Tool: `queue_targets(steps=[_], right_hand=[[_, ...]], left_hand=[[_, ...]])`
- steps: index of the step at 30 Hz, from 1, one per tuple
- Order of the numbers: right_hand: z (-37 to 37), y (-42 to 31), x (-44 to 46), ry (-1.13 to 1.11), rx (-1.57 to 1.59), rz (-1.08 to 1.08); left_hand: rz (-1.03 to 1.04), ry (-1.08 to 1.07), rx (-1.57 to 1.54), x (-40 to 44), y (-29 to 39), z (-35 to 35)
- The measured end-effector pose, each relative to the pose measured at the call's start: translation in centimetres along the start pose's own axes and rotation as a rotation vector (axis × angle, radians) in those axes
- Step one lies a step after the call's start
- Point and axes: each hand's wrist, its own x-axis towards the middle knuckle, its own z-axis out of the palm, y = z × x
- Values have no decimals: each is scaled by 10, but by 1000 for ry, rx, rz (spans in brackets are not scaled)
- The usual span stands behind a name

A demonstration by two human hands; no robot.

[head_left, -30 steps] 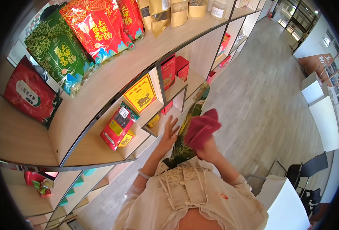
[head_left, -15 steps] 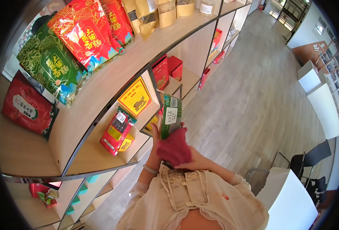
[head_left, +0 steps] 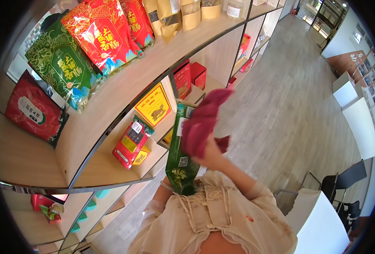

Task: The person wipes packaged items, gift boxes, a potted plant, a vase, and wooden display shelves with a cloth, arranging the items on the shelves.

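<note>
A green package [head_left: 183, 163] with white labels stands upright in front of my chest. My right hand [head_left: 207, 153] is closed on a dark red cloth [head_left: 202, 120], which lies against the package's upper right side, one end flaring upward. Behind the package my left hand is hidden; only the left forearm with a pale bracelet shows below it. On the shelf just left of the package are a red package [head_left: 131, 143] and a yellow box [head_left: 155, 105].
A curved wooden shelf unit [head_left: 153, 59] fills the left side, with a large green bag [head_left: 64, 63], red bags [head_left: 100, 36] and brown pouches [head_left: 190, 15] on top. A white table [head_left: 318, 224] and black chairs [head_left: 350, 175] stand at the right.
The green package has turned and now shows its lower part in front of my left hand, which has gone out of sight. My right hand has moved the cloth up and right along it.
</note>
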Motion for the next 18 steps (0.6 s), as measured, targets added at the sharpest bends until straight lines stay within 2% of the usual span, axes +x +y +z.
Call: queue_targets(steps=[1,3,4,5,6,7,8,9,11,13,15,16,18], right_hand=[[11,-13,0,26,73,-131],[45,-4,-20,-164,41,-345],[45,-6,-35,-168,45,-351],[40,-5,-50,-561,-23,-333],[38,-3,-59,-953,-95,-303],[40,2,-60,-955,-91,-302],[44,12,-57,-684,19,-267],[45,19,-49,-413,125,-232],[29,10,-12,-102,-75,-127],[16,60,11,175,-105,43],[9,84,28,347,324,347],[0,91,29,344,324,343],[-23,85,38,300,331,505]], left_hand=[[4,-4,12,-13,4,-4],[24,-2,35,22,12,-6],[32,2,47,10,3,-4],[38,5,59,-53,1,-10],[42,8,70,-59,8,-14],[41,13,79,-29,8,-12],[41,16,89,-9,10,-12],[45,18,99,-24,11,-15],[57,19,123,-27,2,-12],[60,25,145,-50,2,-15],[64,28,163,-78,1,-20],[70,29,173,-90,1,-22],[85,34,195,-110,2,-26]])
